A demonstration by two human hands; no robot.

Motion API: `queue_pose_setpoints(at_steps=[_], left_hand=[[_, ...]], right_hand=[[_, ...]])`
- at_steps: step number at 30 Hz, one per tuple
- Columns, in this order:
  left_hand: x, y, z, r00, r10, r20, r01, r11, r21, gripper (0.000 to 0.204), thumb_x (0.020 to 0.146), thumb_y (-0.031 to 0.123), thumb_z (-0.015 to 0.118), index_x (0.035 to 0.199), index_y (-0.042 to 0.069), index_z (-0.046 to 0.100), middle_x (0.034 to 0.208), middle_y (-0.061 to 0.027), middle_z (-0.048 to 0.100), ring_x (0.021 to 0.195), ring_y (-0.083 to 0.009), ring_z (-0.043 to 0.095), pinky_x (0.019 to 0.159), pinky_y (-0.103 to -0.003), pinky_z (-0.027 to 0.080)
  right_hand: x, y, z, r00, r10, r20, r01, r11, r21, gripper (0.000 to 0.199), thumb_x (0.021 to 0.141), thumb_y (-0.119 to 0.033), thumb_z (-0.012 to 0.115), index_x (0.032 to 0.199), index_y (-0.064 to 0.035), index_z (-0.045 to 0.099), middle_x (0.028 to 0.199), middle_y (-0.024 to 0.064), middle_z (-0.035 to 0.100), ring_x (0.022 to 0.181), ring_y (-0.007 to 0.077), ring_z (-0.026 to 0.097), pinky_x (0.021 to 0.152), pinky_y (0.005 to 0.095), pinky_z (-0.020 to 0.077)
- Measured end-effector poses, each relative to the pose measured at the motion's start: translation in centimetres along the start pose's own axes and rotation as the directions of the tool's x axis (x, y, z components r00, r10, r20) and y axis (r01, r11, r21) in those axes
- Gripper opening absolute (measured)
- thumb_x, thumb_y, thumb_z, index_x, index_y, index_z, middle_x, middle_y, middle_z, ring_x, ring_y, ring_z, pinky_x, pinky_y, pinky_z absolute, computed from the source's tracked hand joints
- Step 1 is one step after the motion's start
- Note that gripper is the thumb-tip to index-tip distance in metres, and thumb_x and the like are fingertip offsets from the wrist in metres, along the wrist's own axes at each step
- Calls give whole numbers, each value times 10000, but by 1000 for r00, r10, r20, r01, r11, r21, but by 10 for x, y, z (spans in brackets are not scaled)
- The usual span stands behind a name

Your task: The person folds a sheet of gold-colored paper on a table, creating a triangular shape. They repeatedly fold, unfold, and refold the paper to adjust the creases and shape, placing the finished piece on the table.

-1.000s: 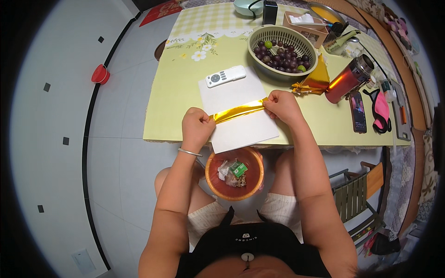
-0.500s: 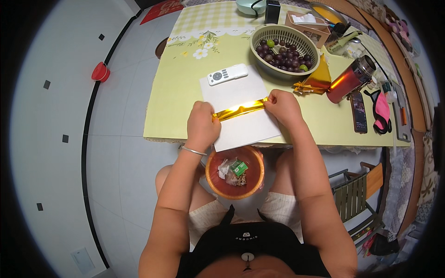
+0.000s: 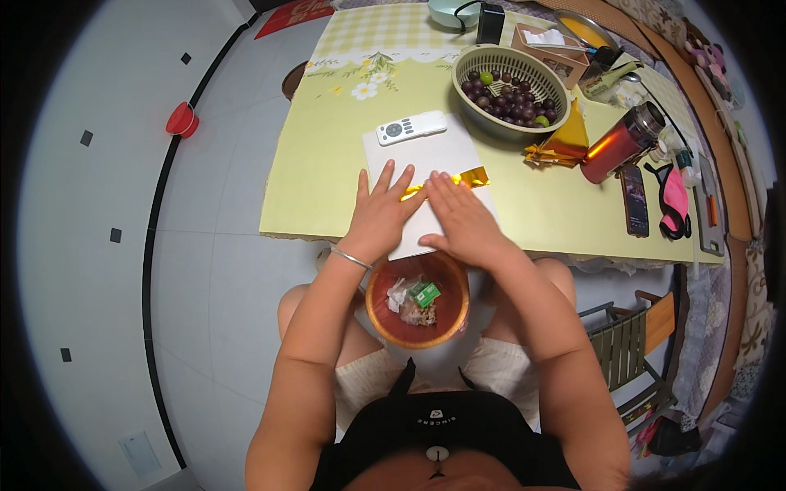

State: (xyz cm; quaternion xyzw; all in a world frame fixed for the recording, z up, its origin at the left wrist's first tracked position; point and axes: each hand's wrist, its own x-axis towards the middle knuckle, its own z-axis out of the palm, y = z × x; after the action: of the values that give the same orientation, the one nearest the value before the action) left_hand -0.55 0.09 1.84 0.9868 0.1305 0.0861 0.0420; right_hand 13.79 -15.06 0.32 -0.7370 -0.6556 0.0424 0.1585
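Observation:
A strip of shiny gold foil point(image 3: 473, 177) lies across a white sheet point(image 3: 424, 160) near the table's front edge. Flat on the strip and sheet, my left hand point(image 3: 380, 211) has its fingers spread. My right hand point(image 3: 462, 214) also lies flat, fingers stretched out over the foil, its fingertips close beside the left hand's. Both palms hide much of the strip. Just beyond the hands, a white remote control point(image 3: 412, 128) rests on the sheet's far end. To the right lies a stack of folded gold foil point(image 3: 566, 139).
A colander point(image 3: 468, 105) of dark grapes stands behind the sheet. On the right are a red thermos point(image 3: 610, 150), a phone point(image 3: 634, 200) and a pink-black item point(image 3: 673, 200). Below the table edge is a brown bin point(image 3: 379, 307) with scraps. A folding chair point(image 3: 620, 348) stands lower right.
Both hands have let go of the foil strip's ends, opened and moved inward to lie flat on it. The strip now rests against the sheet. The view has shifted slightly.

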Motion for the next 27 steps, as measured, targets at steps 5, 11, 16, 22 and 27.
queue_pose_setpoints(at_steps=[5,11,16,22,27], left_hand=[[-28,-1,-17,986,-151,66,146,986,78,499,874,52,538,1343,198,628,1510,-161,468,1477,-402,290,1156,-681,173],[-10,11,-26,977,-96,-191,101,995,19,652,835,329,702,1386,24,532,1514,-231,429,1480,-419,275,1171,-649,159],[15,48,-5,976,141,-169,-173,965,-197,972,829,555,684,1484,-75,338,1586,-272,277,1498,-422,221,1190,-605,155],[2,53,15,998,-45,33,50,989,-142,1205,777,720,655,1477,-169,241,1548,-384,231,1481,-497,188,1198,-587,143],[-21,44,16,979,-205,18,205,978,-21,1229,773,753,632,1446,-206,262,1527,-423,228,1472,-521,189,1196,-572,171]], right_hand=[[-9,27,-16,984,123,129,-113,991,-77,916,948,-590,529,1549,36,236,1641,212,179,1537,306,145,1247,438,141],[-8,18,-20,982,124,145,-112,990,-82,844,940,-586,545,1566,-83,286,1633,242,175,1526,395,126,1236,495,123],[-8,25,-11,989,76,125,-65,994,-90,821,918,-584,566,1564,-143,319,1625,271,170,1519,440,112,1228,534,99],[-9,22,-14,987,99,130,-89,993,-75,916,902,-619,568,1570,-68,268,1635,254,156,1526,418,107,1238,503,90],[-9,23,-18,982,121,144,-115,992,-48,1029,894,-643,576,1549,61,210,1630,271,150,1531,387,112,1246,462,99]])
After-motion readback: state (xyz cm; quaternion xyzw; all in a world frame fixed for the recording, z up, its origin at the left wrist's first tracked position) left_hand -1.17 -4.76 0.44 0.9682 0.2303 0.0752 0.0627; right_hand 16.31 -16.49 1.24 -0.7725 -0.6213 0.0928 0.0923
